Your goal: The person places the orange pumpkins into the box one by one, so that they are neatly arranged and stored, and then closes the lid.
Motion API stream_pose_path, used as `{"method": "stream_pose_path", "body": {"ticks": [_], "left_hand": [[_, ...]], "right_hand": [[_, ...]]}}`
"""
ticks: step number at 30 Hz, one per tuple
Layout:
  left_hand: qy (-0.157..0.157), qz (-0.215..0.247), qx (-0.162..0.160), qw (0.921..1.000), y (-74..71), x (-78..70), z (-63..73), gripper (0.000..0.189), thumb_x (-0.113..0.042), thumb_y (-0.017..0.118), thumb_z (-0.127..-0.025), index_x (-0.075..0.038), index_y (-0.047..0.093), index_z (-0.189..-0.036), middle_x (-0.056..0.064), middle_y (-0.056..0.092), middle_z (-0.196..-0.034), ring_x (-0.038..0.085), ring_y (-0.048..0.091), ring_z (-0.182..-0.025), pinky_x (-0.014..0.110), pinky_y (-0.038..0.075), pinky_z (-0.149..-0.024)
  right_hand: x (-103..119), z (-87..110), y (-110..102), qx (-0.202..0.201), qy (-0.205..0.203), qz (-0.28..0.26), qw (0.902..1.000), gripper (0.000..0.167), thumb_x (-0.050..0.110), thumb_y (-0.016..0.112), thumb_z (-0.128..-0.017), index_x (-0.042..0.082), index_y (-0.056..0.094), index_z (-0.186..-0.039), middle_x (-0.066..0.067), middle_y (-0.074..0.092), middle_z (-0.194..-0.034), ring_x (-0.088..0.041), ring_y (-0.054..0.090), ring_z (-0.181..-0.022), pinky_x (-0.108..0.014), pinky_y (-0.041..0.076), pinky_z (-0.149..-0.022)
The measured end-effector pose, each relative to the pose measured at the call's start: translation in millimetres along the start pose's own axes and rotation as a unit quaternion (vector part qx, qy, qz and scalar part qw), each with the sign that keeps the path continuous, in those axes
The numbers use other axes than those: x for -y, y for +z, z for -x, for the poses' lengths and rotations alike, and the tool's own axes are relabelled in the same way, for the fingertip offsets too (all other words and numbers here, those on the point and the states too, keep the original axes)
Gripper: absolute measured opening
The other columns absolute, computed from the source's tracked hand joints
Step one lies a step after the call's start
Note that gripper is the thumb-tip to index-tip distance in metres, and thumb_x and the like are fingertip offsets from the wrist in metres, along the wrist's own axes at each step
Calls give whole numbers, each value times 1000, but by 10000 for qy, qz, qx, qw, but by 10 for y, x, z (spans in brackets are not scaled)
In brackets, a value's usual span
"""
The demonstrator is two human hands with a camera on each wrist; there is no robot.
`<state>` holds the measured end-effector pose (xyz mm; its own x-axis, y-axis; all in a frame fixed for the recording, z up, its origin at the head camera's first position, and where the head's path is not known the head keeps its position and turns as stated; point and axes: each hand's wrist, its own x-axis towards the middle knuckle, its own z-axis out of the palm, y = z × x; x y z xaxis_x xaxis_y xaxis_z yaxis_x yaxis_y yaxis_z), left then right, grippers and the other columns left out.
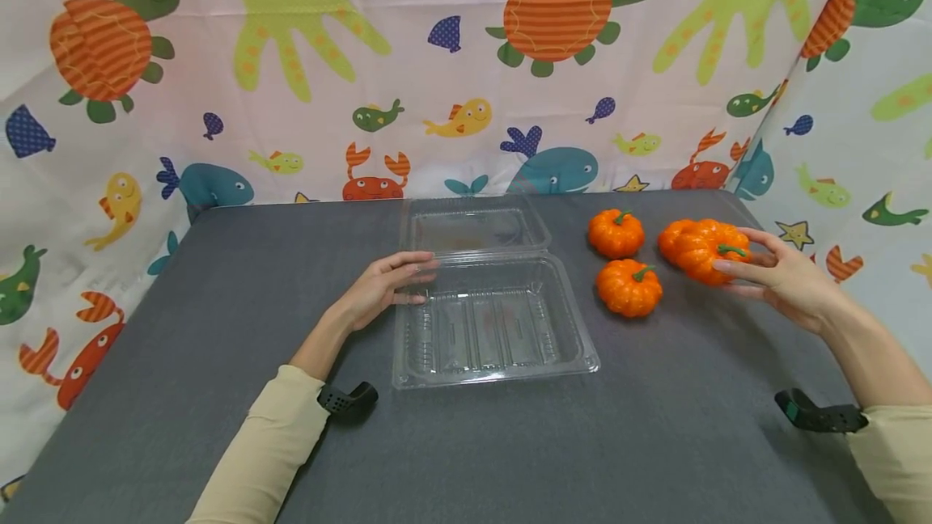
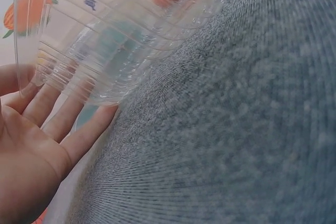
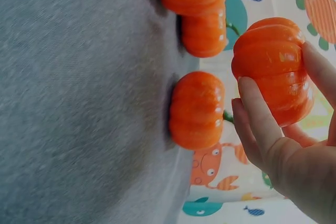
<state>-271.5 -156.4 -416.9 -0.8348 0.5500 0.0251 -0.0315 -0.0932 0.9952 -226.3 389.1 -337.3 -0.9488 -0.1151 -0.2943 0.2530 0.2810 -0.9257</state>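
My right hand point(image 1: 786, 273) grips a small orange pumpkin point(image 1: 705, 253) between thumb and fingers, its green stem showing. In the right wrist view the held pumpkin point(image 3: 275, 69) is raised above the table. Behind it, partly hidden, sits another pumpkin point(image 1: 673, 238). A clear plastic clamshell container point(image 1: 502, 378) stands with its lid point(image 1: 473, 226) folded back. At its left side, my left hand point(image 1: 382, 285) has its fingers nearly straight and spread. The left wrist view shows those fingers point(image 2: 86, 129) against the ribbed wall, with the thumb close to the rim.
Two more pumpkins, one farther back point(image 1: 616, 234) and one nearer point(image 1: 629, 288), sit right of the container on the grey table point(image 1: 582, 451). A curtain point(image 1: 429, 79) printed with sea animals hangs along the back and both sides. Black straps are on both wrists.
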Motion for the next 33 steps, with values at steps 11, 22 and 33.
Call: {"method": "stream_pose_path", "body": {"ticks": [11,22,33], "left_hand": [[-7,5,98,10000,17,32,-5,43,-16,41,-104,4,38,-142,18,41,-143,32,42,-129,47,45,-92],[-42,-9,62,10000,24,22,-3,43,-16,40,-104,3,38,-142,18,42,-143,32,42,-128,47,45,-92],[-4,10,35,10000,27,19,-21,42,-15,39,-104,4,38,-142,19,42,-143,33,42,-128,45,46,-90]], "right_hand": [[260,-88,205,240,-229,723,9968,86,25,58,-97,10,-6,-153,-28,2,-151,-4,46,-105,-32,49,-87],[603,-221,534,402,-458,1013,9930,84,25,65,-93,13,6,-152,-24,9,-152,-30,43,-117,-30,49,-86],[808,-519,879,692,-829,1342,9851,85,22,70,-89,13,14,-151,-24,13,-152,-39,39,-126,-44,45,-91]]}}
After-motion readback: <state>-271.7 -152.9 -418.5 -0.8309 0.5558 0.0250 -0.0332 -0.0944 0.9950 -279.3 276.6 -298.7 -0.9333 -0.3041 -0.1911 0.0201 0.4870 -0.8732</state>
